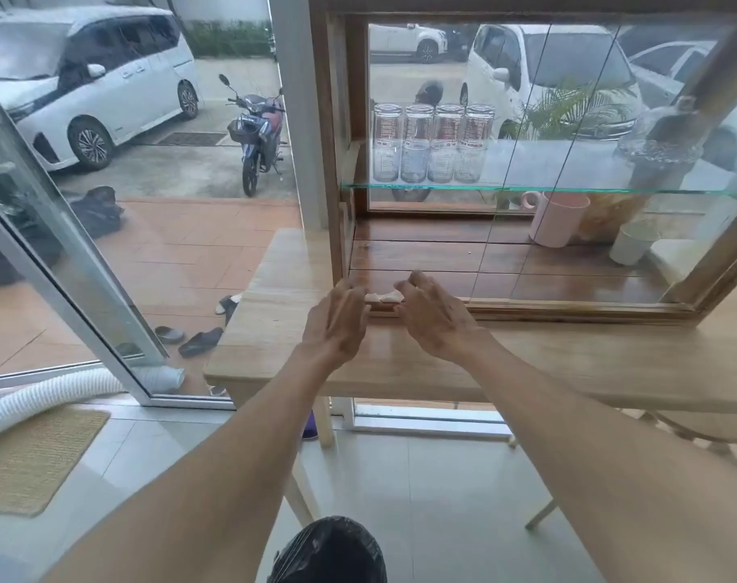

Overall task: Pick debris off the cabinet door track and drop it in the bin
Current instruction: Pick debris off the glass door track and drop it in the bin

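Observation:
A small pale scrap of debris (pixel 384 296) lies on the wooden door track (pixel 526 307) at the front of the cabinet. My left hand (pixel 336 324) and my right hand (pixel 436 315) hover on either side of it, fingers spread and curled toward it. The fingertips are at the scrap; whether either pinches it I cannot tell. A bin lined with a black bag (pixel 331 553) stands on the floor below, between my forearms.
The cabinet stands on a light wooden table (pixel 526 363). Sliding glass panes (pixel 568 162) cover its right part. Inside are several glass jars (pixel 434 143), a pink mug (pixel 558 218) and a white cup (pixel 633 241). A white hose (pixel 43 397) and a woven mat (pixel 30 460) lie left.

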